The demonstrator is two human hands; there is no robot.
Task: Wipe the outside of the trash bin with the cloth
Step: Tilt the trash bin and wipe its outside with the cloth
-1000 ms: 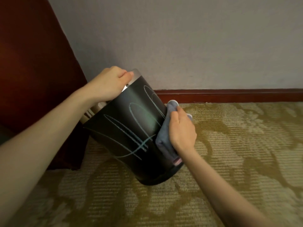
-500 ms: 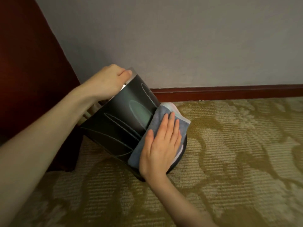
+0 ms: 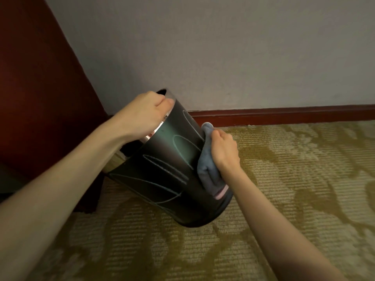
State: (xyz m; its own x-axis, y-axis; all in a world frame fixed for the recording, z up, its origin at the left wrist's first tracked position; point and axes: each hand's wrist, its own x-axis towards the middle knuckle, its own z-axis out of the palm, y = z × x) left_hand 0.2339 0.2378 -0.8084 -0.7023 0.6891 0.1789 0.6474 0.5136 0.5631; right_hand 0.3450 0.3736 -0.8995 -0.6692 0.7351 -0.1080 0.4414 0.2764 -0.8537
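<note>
Trash bin tilts between our hands: left hand grips its rim, right hand clutches the cloth against its side.

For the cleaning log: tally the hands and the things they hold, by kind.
Bin: 1
Cloth: 1
Hands: 2, the left hand and the right hand
Total: 4
</note>
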